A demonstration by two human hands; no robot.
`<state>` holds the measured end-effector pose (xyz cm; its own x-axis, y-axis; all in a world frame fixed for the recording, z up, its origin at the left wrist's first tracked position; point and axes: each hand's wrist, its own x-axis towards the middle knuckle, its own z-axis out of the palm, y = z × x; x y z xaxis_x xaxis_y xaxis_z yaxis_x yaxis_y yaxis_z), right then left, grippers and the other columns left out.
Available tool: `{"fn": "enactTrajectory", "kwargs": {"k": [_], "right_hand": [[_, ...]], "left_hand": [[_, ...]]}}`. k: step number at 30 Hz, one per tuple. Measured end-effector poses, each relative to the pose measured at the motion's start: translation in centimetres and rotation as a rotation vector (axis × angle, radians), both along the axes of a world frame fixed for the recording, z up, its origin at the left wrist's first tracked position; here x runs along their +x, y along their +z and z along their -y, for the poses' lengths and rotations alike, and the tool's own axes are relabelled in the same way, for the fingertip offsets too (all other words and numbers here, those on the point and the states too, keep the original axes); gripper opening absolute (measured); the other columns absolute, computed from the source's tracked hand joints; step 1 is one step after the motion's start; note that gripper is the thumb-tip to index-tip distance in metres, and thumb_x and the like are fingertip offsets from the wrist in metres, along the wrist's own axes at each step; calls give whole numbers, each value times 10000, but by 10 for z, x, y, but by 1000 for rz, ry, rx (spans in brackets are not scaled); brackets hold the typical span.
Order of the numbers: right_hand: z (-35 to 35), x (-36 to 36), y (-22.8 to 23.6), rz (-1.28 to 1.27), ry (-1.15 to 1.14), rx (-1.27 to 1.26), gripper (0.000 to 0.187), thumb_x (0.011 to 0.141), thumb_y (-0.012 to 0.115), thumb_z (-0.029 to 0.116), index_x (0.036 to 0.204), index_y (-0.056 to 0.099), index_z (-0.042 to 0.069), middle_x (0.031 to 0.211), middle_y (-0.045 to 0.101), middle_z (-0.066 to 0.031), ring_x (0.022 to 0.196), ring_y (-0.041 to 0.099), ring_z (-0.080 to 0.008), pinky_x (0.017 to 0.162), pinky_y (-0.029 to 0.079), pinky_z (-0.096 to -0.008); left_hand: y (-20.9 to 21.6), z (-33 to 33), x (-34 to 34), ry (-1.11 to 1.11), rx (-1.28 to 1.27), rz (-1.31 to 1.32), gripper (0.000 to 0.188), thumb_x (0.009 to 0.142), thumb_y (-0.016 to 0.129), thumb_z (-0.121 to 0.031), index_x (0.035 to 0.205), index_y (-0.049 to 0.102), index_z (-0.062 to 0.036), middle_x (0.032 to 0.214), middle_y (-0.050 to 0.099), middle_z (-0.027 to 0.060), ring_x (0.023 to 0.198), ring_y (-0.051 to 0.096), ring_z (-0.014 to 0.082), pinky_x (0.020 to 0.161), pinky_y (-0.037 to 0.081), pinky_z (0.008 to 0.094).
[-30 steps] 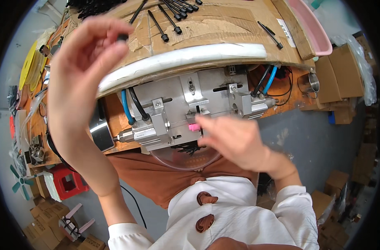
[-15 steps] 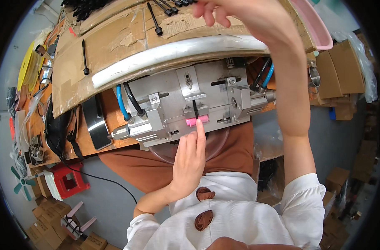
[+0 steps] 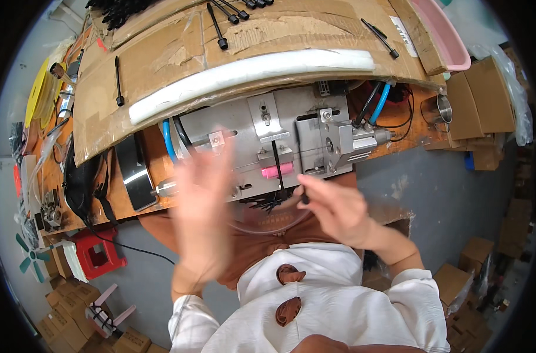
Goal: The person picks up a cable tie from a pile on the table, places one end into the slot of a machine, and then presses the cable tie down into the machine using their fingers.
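Note:
My right hand (image 3: 341, 215) is closed at the fixture's front edge, pinching a thin black rod (image 3: 305, 199) by its thicker end. The rod's thin part looks smeared by motion. My left hand (image 3: 203, 206), blurred, hovers over the left side of the metal fixture (image 3: 244, 167), its fingers unclear. Another black rod (image 3: 276, 154) lies across the middle of the fixture, over a pink cylindrical piece (image 3: 287, 169). Neither hand touches that pink piece. Below the front edge, a clear bowl (image 3: 268, 231) holds several black rods (image 3: 265, 202).
Behind the fixture, a cardboard sheet (image 3: 162, 67) edged with a white roll (image 3: 250, 72) bears loose black rods and a black pile (image 3: 118, 12). Blue hoses (image 3: 383, 103) run into the fixture. A phone-like black slab (image 3: 134, 173) lies left; a metal cup (image 3: 443, 109) stands right.
My right hand has come down from above the cardboard to the fixture's front and now holds a black rod. My left hand has left the pink piece and moved left.

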<state>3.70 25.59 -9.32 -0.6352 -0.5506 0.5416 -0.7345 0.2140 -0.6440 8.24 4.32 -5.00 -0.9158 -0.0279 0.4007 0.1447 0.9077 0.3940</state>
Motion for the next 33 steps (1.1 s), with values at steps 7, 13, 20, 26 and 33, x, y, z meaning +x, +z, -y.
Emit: {"fn": "enactTrajectory", "kwargs": {"k": [7, 13, 20, 26, 33], "right_hand": [[19, 12, -36, 2, -3, 140, 641, 731, 664, -52, 1339, 462, -43, 619, 513, -55, 525, 528, -169, 476, 435, -326], [18, 7, -35, -65, 14, 191, 619, 742, 634, -14, 1340, 476, -16, 639, 511, -32, 526, 518, -142, 467, 432, -304], [45, -54, 42, -487, -93, 140, 417, 772, 709, 245, 1116, 605, 33, 677, 511, 1, 586, 540, -127, 442, 420, -252], [143, -175, 79, -347, -36, 352, 243, 826, 546, 50, 1009, 608, -97, 803, 648, -287, 706, 673, -337, 612, 532, -391], [97, -160, 137, 321, 270, 184, 268, 875, 600, 163, 953, 636, -91, 804, 684, -181, 669, 655, -192, 596, 524, -306]], "left_hand": [[57, 130, -79, 261, -29, 144, 328, 790, 677, -33, 1114, 662, -84, 931, 585, 112, 783, 577, 176, 748, 482, 298], [44, 143, -76, 345, 86, 114, 192, 803, 668, -28, 994, 662, -32, 867, 612, 76, 676, 575, 128, 690, 486, 260], [37, 92, -49, 376, 43, -247, 70, 837, 622, 6, 906, 624, -6, 790, 614, 91, 696, 593, 170, 672, 480, 284], [-16, -25, 23, 29, 132, -63, 702, 703, 674, 116, 1363, 449, 35, 921, 562, 110, 810, 517, 243, 725, 462, 367], [-58, -70, 32, -48, -40, 154, 667, 795, 628, 5, 1388, 341, 111, 900, 481, 98, 790, 479, 219, 720, 449, 316]]}}
